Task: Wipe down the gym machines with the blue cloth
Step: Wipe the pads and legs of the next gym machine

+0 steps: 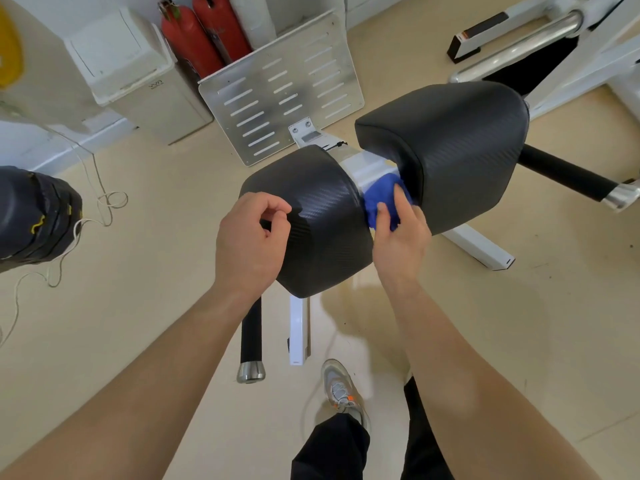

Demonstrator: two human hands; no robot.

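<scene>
Fingers [403, 202] of right hand [401, 244] pinch blue cloth [380, 191].

I am seeing two red fire extinguishers [194, 36] standing at the upper centre of the frame, side by side against the wall. Just left of them, a white lidded bin [121, 53] is standing on the beige floor [156, 271] with its lid closed. A yellow object [8, 46] is showing at the upper left edge, and I cannot identify it. A black bag-like object [34, 213] with yellow markings is sitting at the left edge, cut off by the frame. A thin white cord [107, 202] is lying in loops on the floor just beside it and trailing toward the lower left.
</scene>
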